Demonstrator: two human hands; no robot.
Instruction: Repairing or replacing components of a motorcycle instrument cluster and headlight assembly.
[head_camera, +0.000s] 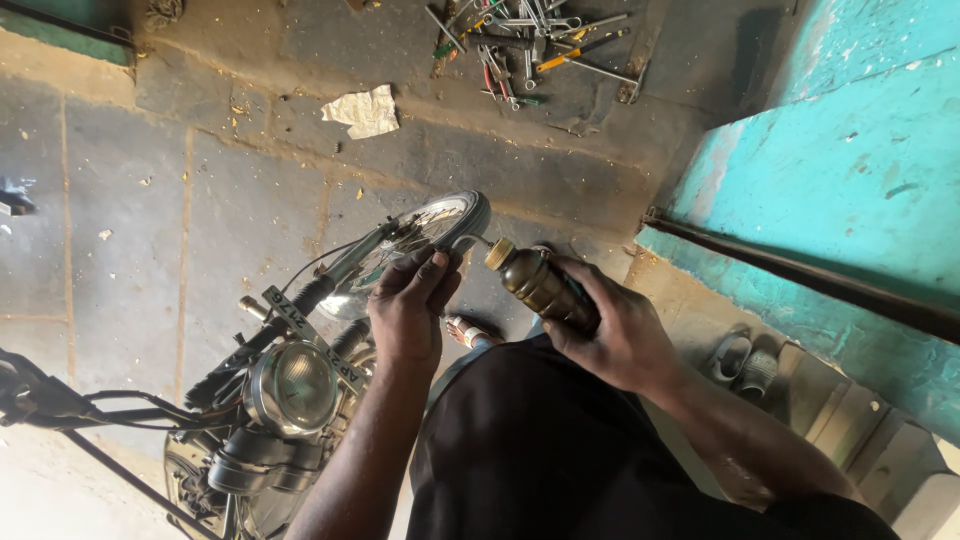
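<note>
A teal-painted wall (860, 190) fills the right side of the view, rising from a stained concrete floor (200, 200). A motorcycle (270, 400) stands at lower left, front end toward the camera, with its round headlight (295, 388) facing up and its front wheel (420, 235) pointing away across the floor. The person's dark trousers (560, 450) occupy the bottom centre.

A scattered pile of hand tools (525, 45) lies on the floor at the top of the view, well apart from the work. A crumpled piece of paper (365, 108) lies near them, to the left. A pair of sandals (745, 362) sits by the wall base at right.

The left hand (410, 305) is closed over the top of the front wheel area, fingers curled. The right hand (615, 335) is wrapped around a dark brown bottle (540, 285), held tilted, its yellowish cap end pointing toward the wheel rim, just beside the left hand's fingertips.
</note>
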